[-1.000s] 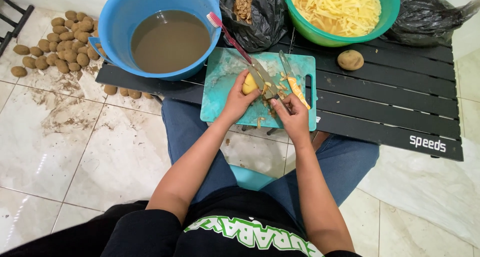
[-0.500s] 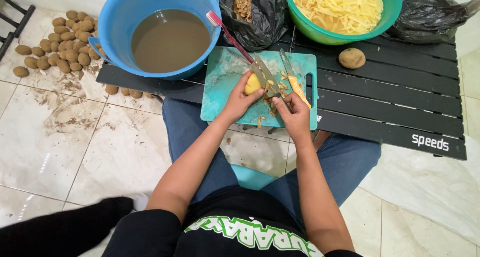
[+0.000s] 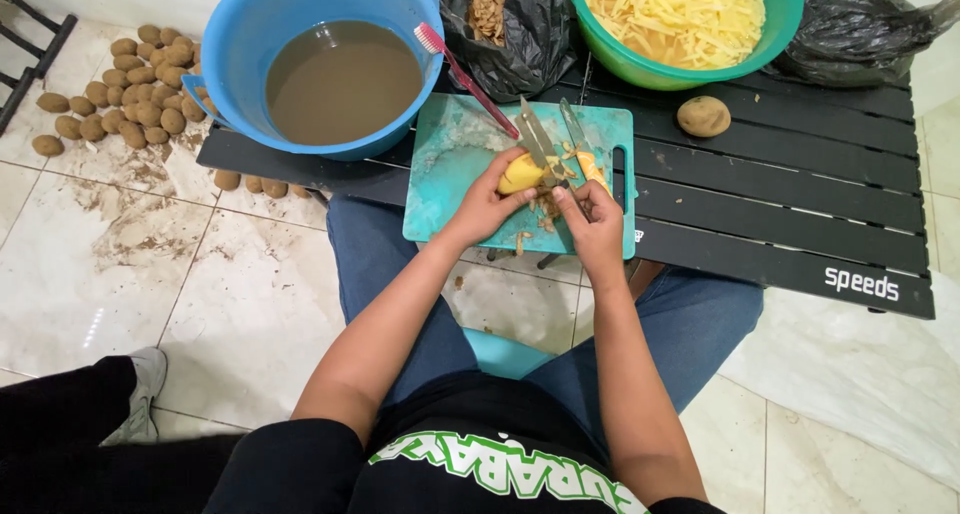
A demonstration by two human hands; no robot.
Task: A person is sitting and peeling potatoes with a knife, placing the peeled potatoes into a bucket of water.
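My left hand [image 3: 487, 206] grips a half-peeled yellow potato [image 3: 521, 175] over a teal cutting board [image 3: 450, 164]. Touching the potato's right side, my right hand [image 3: 592, 217] is closed on a small knife [image 3: 575, 129] with a yellowish handle, its blade pointing away from me. A second blade [image 3: 535, 136] shows just above the potato. Brown peel scraps [image 3: 546, 206] lie between my hands. The board rests on a black slatted table [image 3: 780, 204] above my knees.
On the table stand a blue basin of murky brown water [image 3: 340, 79] with a red toothbrush [image 3: 465, 74] leaning on it, a green bowl of potato strips [image 3: 680, 19], black bags and an unpeeled potato [image 3: 703, 116]. Potatoes [image 3: 130, 94] lie heaped on the floor. Another person's leg and shoe [image 3: 135, 399] are lower left.
The other person's dark leg has drawn back to the left, baring a pale shoe. My hands stay on the potato, shifted slightly toward me.
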